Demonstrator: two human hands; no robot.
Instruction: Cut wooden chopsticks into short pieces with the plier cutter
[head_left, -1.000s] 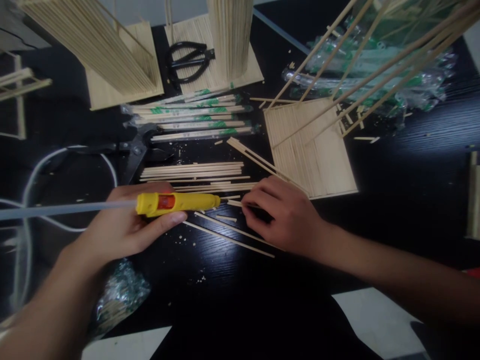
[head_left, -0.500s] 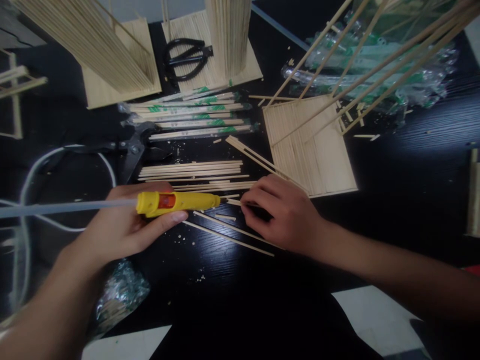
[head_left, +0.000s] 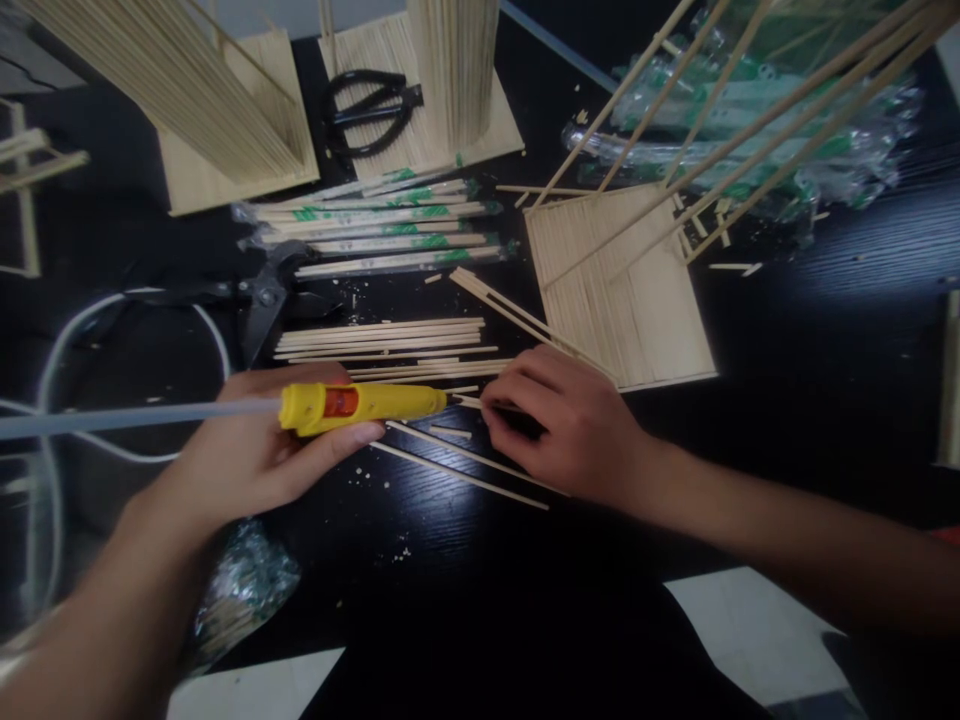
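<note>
My left hand (head_left: 277, 450) is wrapped round a yellow hot glue gun (head_left: 390, 402), its nozzle pointing right. A translucent glue stick (head_left: 172, 415) runs out of the gun's back end to the left. In a pinch, my right hand (head_left: 559, 420) holds a thin wooden stick (head_left: 469, 401), whose end meets or nearly meets the nozzle tip. Most of that stick is hidden by my fingers. Beyond both hands lies a row of loose wooden sticks (head_left: 382, 338). Two more sticks (head_left: 465, 477) rest on the black table, nearer to me.
Wrapped chopsticks (head_left: 390, 240) lie past the loose row, beside black-handled pliers (head_left: 266, 295). A stick panel with upright sticks (head_left: 622, 300) stands right; tall stick structures (head_left: 457, 80) stand at the back. Scissors-like black handles (head_left: 367, 115), a white cable (head_left: 56, 350) and a plastic bag (head_left: 244, 590) are around.
The glue gun in my left hand has shifted very slightly to the right, toward the stick's end. My right hand stays nearly where it was, keeping its pinch.
</note>
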